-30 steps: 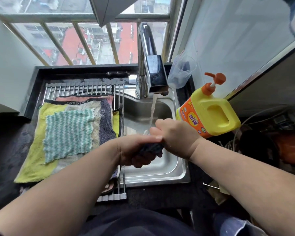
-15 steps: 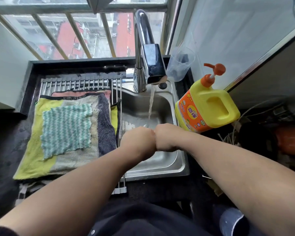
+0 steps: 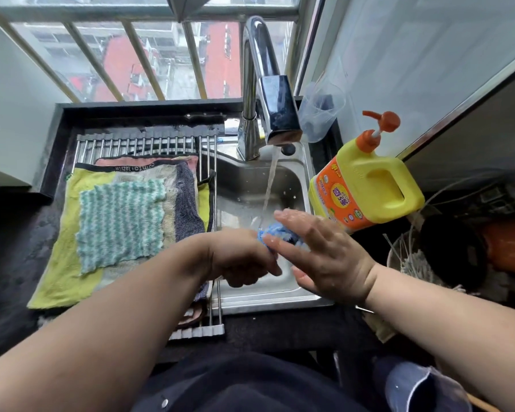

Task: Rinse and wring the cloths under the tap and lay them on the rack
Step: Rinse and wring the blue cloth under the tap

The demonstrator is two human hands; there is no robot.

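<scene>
Poking from left grip (image 3: 244, 258), blue cloth (image 3: 272, 233)

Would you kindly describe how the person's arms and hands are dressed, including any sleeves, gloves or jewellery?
Both forearms are bare, with no sleeves in view. The left hand and right hand wear no gloves, rings or watch, and they glisten wet. A dark buttoned garment covers the torso below.
</scene>
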